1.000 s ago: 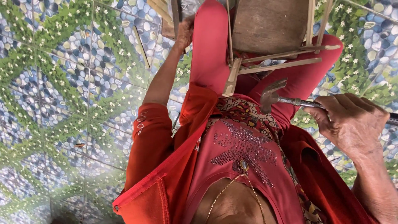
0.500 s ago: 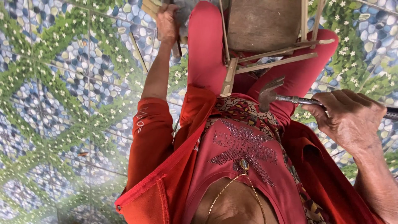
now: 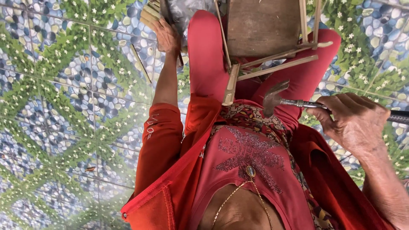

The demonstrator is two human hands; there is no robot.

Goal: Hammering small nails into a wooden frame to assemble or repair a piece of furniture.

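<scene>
Right of the frame: right hand (image 3: 358, 121) wrapped tight around the shaft of a hammer (image 3: 306, 103), fingers fully curled, thumb side towards the head. Long axis of the hammer close to level across the picture, dark grip running off the right edge, steel head at centre pointing left, claw turned up towards the top of the frame, striking face down towards the red clothing. Head hanging just above the lap, just below the wooden frame (image 3: 264, 25) propped between the red-clad legs at top centre.

Upper left: left hand (image 3: 167, 36) stretched out to a bundle of pale wooden slats (image 3: 150, 15) at the top edge, fingers bent over their ends; impossible to tell whether clasping or only touching. One loose stick (image 3: 140, 64) lying on the patterned tiled floor (image 3: 64, 106) just below that hand.

Likely trouble from here: with the left arm reaching far away and eyes perhaps drawn that way, a drifting hammer head catching a thigh or knocking the thin, jutting slat (image 3: 230, 83) of the frame. Also, with no hand on the frame and only the legs propping it, a possible tip or slide. A pulled bundle spilling slats across the tiles, too.
</scene>
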